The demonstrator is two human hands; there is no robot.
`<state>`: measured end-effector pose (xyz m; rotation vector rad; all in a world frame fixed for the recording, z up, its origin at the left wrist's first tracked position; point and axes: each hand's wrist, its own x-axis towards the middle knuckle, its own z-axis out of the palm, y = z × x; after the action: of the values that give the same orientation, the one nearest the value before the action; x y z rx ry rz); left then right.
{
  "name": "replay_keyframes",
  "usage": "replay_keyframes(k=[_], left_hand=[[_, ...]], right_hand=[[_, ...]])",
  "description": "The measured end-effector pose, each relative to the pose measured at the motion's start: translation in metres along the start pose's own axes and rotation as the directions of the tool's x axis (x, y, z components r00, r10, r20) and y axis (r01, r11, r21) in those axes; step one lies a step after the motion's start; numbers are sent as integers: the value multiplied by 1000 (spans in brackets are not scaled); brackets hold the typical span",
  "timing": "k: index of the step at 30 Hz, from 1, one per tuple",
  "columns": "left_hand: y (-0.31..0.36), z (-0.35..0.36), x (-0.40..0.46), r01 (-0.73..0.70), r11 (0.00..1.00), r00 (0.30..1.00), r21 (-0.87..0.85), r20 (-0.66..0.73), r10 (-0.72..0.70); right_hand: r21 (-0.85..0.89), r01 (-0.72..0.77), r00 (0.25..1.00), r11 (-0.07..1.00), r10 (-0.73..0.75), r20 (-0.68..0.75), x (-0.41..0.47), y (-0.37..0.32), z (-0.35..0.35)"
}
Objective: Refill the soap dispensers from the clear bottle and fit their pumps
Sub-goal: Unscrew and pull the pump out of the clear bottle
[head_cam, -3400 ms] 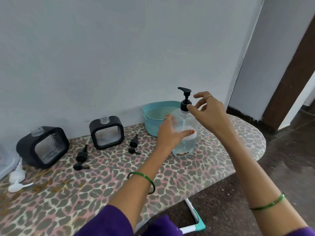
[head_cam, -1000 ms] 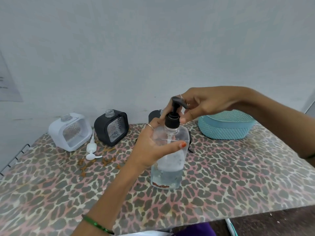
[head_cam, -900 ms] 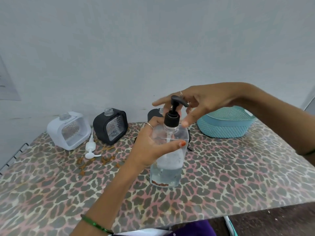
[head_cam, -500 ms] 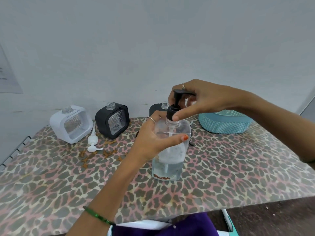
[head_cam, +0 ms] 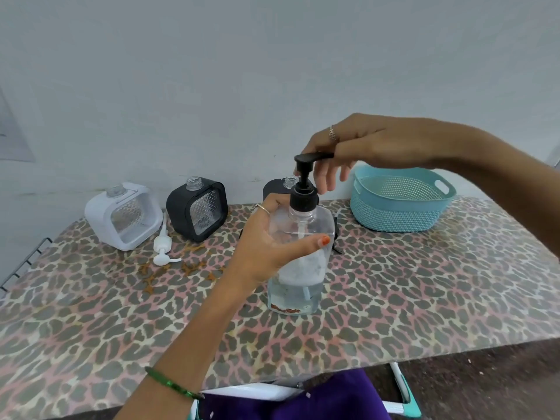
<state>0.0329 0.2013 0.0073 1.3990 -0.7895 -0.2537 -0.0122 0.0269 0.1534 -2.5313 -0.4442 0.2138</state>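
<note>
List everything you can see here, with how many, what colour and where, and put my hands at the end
clear bottle: one, clear with a black pump on it, some clear liquid at the bottom, standing mid-table
white dispenser: one, white frame, open neck, back left by the wall
black dispensers: two, open necks; one beside the white one, another mostly hidden behind the bottle
white pump: one, lying in front of the white dispenser
basket: one, teal, back right
table: one, leopard-print top
wall: pale grey, behind the table
left hand: grips the bottle's body; green bangle on the wrist
right hand: over the pump head; ring on one finger
</note>
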Motion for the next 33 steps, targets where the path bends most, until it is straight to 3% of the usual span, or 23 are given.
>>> replay_keyframes(k=[4, 9, 17, 19, 21, 23, 29, 33], left_hand=[[1, 1, 1, -5, 999, 1000, 43, -18, 6], [-2, 3, 5, 14, 995, 999, 94, -40, -10], [-3, 2, 6, 25, 999, 999, 33, -34, -24], [-3, 3, 7, 24, 999, 999, 38, -31, -22], [-4, 3, 8, 25, 998, 999, 53, -39, -23], [-4, 3, 9, 22, 997, 999, 77, -49, -19], [-5, 6, 13, 34, 994, 999, 107, -36, -30], [-4, 6, 14, 35, 991, 999, 128, -33, -31]], right_hand=[[-152, -7, 1000, 988, 10, 20, -1, -12, 3], [-338, -135, 990, 931, 116, -77, 11, -22, 8], [-361, 36, 986, 932, 27, 166, 16, -25, -9], [-316, 10, 989, 949, 38, 146, 13, -30, -12], [-300, -68, 996, 952, 82, 34, 14, -34, -11], [-413, -128, 991, 902, 130, -23, 18, -36, -10], [-627, -175, 970, 759, 244, 25, 29, -29, -5], [-626, -112, 966, 772, 233, 114, 30, -28, -7]])
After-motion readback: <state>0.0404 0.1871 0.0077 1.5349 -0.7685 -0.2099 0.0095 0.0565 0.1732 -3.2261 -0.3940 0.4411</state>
